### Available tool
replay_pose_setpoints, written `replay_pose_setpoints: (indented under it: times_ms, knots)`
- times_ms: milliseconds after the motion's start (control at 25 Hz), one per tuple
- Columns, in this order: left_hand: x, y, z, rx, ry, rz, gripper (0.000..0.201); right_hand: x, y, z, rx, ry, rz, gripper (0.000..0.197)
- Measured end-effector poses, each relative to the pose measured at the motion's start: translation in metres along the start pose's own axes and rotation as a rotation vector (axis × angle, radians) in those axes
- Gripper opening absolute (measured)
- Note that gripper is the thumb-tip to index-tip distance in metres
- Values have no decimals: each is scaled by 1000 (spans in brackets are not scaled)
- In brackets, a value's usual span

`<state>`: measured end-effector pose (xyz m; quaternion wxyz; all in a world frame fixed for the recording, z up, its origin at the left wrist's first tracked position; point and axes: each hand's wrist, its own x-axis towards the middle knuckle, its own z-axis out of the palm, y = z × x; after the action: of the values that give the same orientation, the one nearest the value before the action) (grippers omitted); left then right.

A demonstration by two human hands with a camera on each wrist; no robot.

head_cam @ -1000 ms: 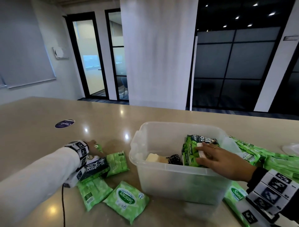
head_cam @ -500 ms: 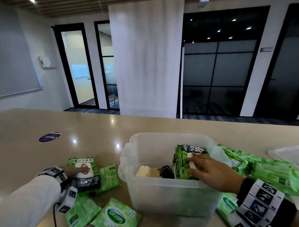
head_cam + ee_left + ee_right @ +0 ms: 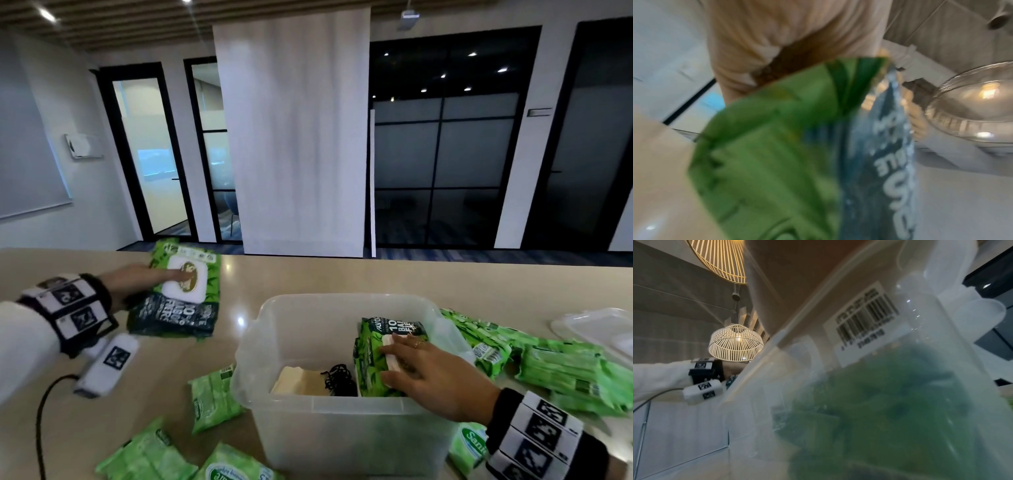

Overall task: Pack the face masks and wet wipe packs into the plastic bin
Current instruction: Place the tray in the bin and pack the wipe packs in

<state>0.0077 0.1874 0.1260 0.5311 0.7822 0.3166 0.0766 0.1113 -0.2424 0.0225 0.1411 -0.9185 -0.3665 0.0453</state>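
One large green-and-black wet wipe pack with a white lid [image 3: 178,294] is pinched above the beige table [image 3: 308,277] in our left hand [image 3: 133,282]; our right hand [image 3: 431,377] presses flat-fingered on upright green packs [image 3: 376,356] inside the clear plastic bin [image 3: 342,431]

Green wipe pack [image 3: 178,291] held up – others upright in bin [image 3: 342,431].

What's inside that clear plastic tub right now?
The plastic bin holds upright green wipe packs steadied by the right hand, a beige item and black cords. Whatever lies beneath them is hidden.
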Motion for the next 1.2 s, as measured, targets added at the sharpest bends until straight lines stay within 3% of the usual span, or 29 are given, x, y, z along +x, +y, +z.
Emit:
replay_pose_setpoints:
  times_ms: [120,440,840,1040,1200]
  knots:
    - [-21,46,38,-6,-173,59,29,0,-2,2,6,3,-2,60]
    - [-33,59,154,253,-564,-129,38,-5,-5,-1,-9,63,-17,54]
    - [8,33,223,503,-623,-289,53,-6,-6,-3,-15,81,-23,53]
    - [10,22,229,345,-713,-408,42,-5,-1,0,-25,86,-30,54]
    - [17,14,228,324,-779,-501,46,-3,-1,0,-26,92,-28,56]
